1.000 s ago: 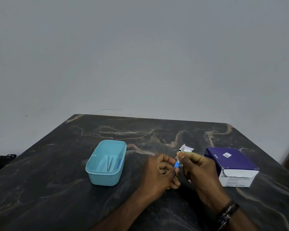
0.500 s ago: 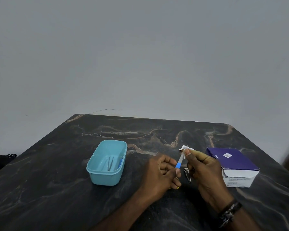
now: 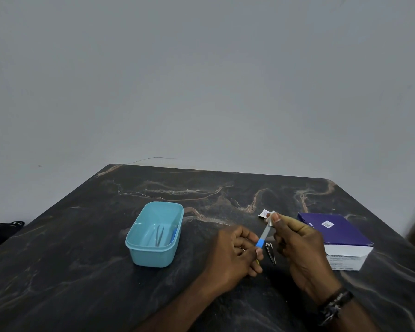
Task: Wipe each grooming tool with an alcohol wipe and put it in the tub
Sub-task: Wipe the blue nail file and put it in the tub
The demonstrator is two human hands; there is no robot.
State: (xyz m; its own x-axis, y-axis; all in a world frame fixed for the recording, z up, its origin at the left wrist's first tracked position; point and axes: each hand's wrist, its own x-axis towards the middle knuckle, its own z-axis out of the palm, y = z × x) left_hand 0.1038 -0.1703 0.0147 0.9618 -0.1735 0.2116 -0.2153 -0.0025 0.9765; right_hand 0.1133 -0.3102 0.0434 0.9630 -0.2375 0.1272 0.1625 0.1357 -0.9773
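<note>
At centre-right of the frame, the left hand [image 3: 235,251] pinches the blue handle of a nail file [image 3: 263,236], while the right hand [image 3: 300,245] pinches a white alcohol wipe [image 3: 270,218] around its tip. A nail clipper [image 3: 270,253] lies on the dark marbled desk [image 3: 82,271] between the hands. The teal tub [image 3: 153,257], left of centre, holds tweezers [image 3: 159,234].

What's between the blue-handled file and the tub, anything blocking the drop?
Nothing visible. The left hand holds the blue-handled file just right of the tub; only bare table lies between. The tub is open-topped and holds tweezers. The nail clipper lies on the far side.
</note>
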